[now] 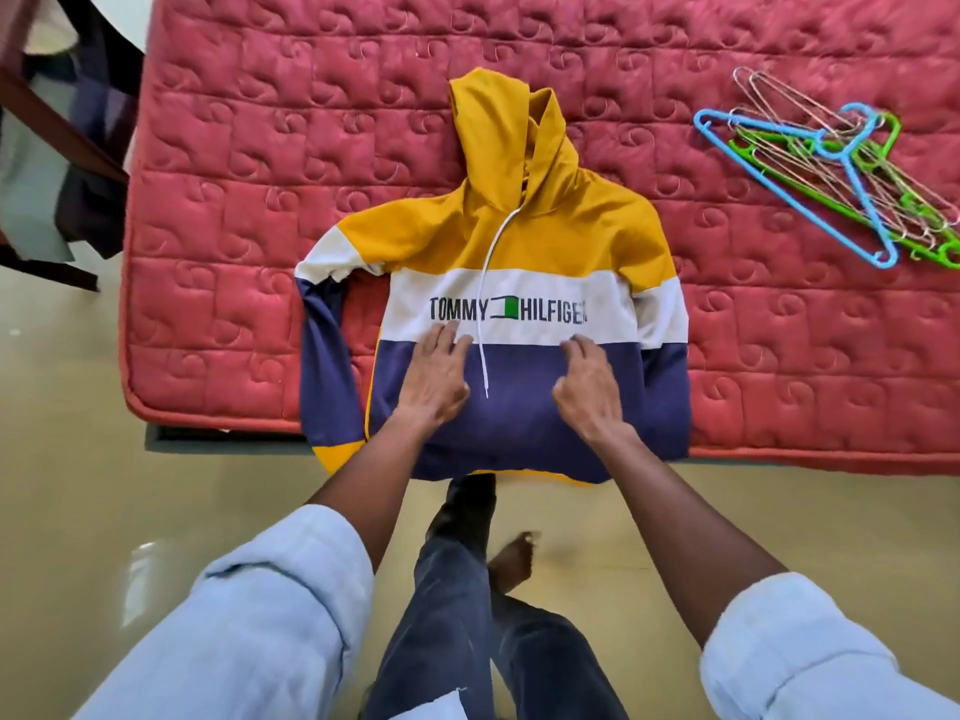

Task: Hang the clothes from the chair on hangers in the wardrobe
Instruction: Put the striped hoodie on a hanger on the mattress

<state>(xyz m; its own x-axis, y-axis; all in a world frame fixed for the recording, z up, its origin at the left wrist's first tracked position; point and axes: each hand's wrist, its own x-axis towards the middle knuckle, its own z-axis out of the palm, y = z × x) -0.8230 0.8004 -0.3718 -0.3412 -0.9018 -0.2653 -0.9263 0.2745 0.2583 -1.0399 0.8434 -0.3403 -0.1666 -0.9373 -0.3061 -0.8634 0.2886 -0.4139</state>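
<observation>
One hoodie lies face up on the red quilted mattress, and it serves as the landmark here. It has three colour bands, yellow on top, white across the chest, navy below, with one white drawstring running down the front. Its hood points away from the person, and its hem hangs just over the near edge of the mattress. The sleeve on the person's left lies straight alongside the body of the hoodie; the other sleeve is folded in against the side.

Two hands rest on the hoodie's front. The left hand lies flat, fingers spread and straight, pressing the cloth where the white band meets the navy, just left of the drawstring. The right hand sits to the right of the drawstring with its fingers bent at the knuckles against the cloth; whether it pinches the fabric cannot be told.

To the far right of the hoodie, well apart, lies one pile of hangers: one blue, at least one green, and several thin wire ones too tangled to count. To the far left of the hoodie, off the mattress, stands one dark wooden chair with dark clothes draped on it.
</observation>
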